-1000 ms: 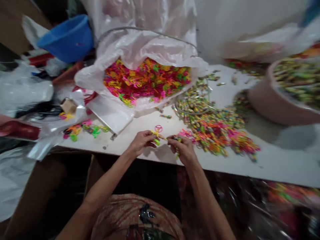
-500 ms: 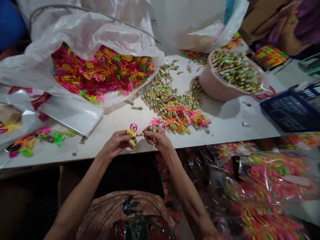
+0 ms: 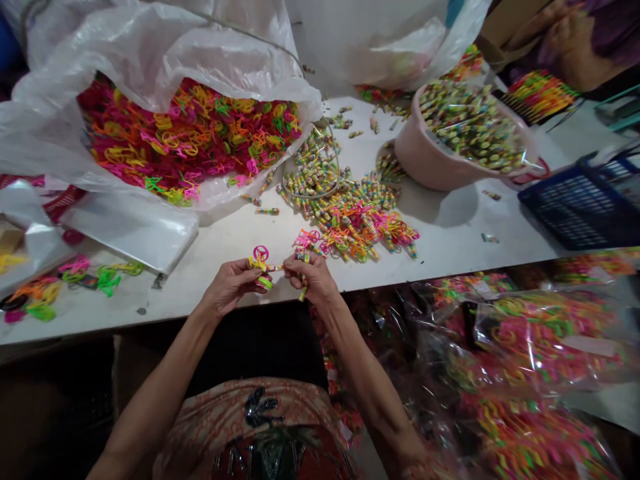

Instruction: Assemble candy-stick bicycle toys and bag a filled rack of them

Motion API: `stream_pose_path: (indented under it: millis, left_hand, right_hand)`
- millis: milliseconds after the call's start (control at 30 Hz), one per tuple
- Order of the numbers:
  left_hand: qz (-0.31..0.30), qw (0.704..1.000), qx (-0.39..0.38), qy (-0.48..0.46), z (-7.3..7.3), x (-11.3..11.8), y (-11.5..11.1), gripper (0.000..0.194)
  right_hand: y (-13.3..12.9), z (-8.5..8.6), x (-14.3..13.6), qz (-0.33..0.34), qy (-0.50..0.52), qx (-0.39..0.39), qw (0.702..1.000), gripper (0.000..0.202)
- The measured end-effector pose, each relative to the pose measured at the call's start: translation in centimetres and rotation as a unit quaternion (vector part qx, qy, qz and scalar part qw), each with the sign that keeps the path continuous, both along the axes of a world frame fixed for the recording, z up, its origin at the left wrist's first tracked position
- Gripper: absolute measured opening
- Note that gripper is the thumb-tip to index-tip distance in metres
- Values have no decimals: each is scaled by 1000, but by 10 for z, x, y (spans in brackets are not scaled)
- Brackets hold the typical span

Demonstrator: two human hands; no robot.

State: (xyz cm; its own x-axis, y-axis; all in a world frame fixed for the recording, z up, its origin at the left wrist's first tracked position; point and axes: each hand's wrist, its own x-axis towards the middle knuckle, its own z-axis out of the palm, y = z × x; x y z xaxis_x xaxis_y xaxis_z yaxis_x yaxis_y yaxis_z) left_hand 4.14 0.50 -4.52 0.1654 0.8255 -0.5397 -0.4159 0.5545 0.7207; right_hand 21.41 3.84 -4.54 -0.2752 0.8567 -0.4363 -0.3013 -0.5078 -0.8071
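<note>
My left hand (image 3: 227,287) is closed in a pinch on a small plastic toy bicycle (image 3: 261,253) with a magenta wheel, a yellow frame and a green wheel. A slim multicoloured tube (image 3: 273,268) bridges the gap from the bicycle to my right fingertips. My right hand (image 3: 320,280) is closed too, gripping that tube's end and at least one more small tube (image 3: 303,292), which points down below the fingers. Just beyond my right hand, a pile of tubes with plastic bicycle pieces (image 3: 367,233) lies on the white table (image 3: 235,230). Finger overlap hides where bicycle and tube meet.
A large plastic bag (image 3: 235,57) of bright bicycle pieces spreads open at back left. At right stand a pink basin (image 3: 425,157) of tubes and a blue basket (image 3: 580,207). Filled clear bags (image 3: 540,340) lie below the table edge. Another person's hand (image 3: 575,40) shows at top right.
The view has shifted slightly, so the table and its contents sit a little further left and higher. Both hands keep their hold on the bicycle and tubes, with barely any finger movement.
</note>
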Motion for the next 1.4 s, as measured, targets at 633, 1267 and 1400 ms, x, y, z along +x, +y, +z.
stream_pose_path:
  millis: [633,1267,1400]
  left_hand:
    - [-3,799,273,535,-5,5,80,18]
    - [-92,930,238,264,-10,-5,105,37]
    - [-98,787,265,548,3,-23,139,33]
  right_hand:
    - [40,16,59,-137,-451,267,841,25]
    - [64,-3,-40,-81,-140,133,978,28]
    - [61,-1,-28,-63,-178,123,974,28]
